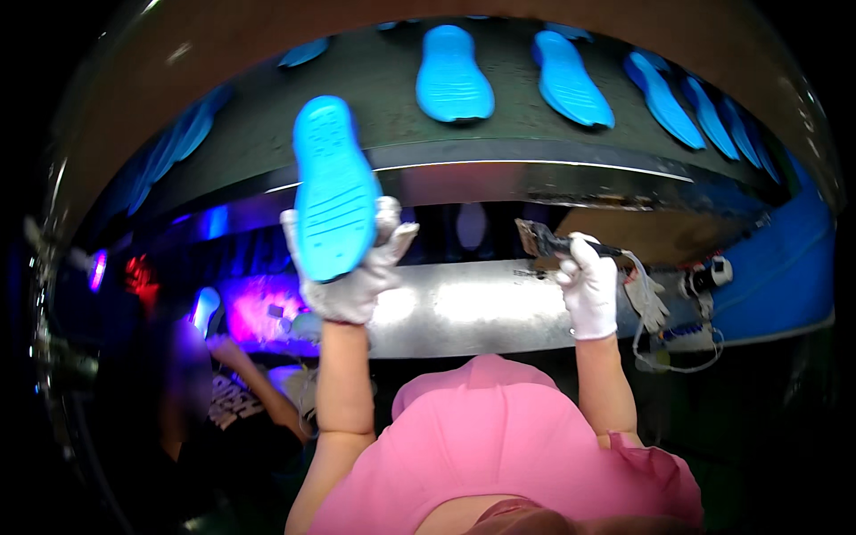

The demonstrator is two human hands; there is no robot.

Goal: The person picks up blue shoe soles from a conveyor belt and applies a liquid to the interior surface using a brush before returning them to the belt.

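Note:
My left hand [349, 290], in a white glove, holds a blue shoe sole [333, 192] from beneath. The sole stands nearly upright, its grooved face showing, and its far end overlaps the edge of the belt. Some of the fingers are hidden behind it. In my gloved right hand [591, 290] is a brush [539, 239] with a dark handle, its flat head pointing left. A pale tube [640, 294] runs from the handle's end down the right side. Brush and sole are well apart.
Several blue soles [453, 76] lie on the dark belt [383, 107] ahead. Below it runs a metal ledge [473, 308]. A spare glove [646, 301] and a white-and-black fitting [707, 276] sit at the right. At left, a person in black [241, 410] works near purple light.

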